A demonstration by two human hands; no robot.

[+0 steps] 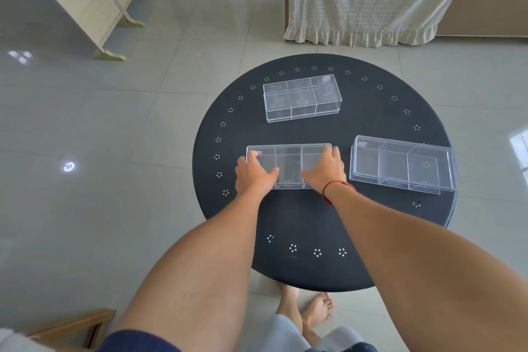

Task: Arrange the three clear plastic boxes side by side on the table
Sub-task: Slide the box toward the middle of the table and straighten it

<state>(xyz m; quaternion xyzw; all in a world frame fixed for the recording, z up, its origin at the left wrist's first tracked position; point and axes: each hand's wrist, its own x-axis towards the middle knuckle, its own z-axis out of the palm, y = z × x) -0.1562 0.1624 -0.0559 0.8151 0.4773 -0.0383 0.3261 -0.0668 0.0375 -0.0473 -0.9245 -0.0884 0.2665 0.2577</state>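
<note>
The near box (288,166) sits at the middle of the dark round surface (303,220), the left hand (253,173) and right hand (327,170) clamped on its ends, probably to slide it level. The right box (401,164) lies just beside it; the far box (302,98) lies beyond it, apart.

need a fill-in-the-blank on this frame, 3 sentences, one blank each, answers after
1. Both hands, the left hand and the right hand, grip the ends of the ____ box.
2. The table is round and ____ in colour.
3. The right wrist wears a ____ string bracelet.

Missing words: near; black; red
</note>
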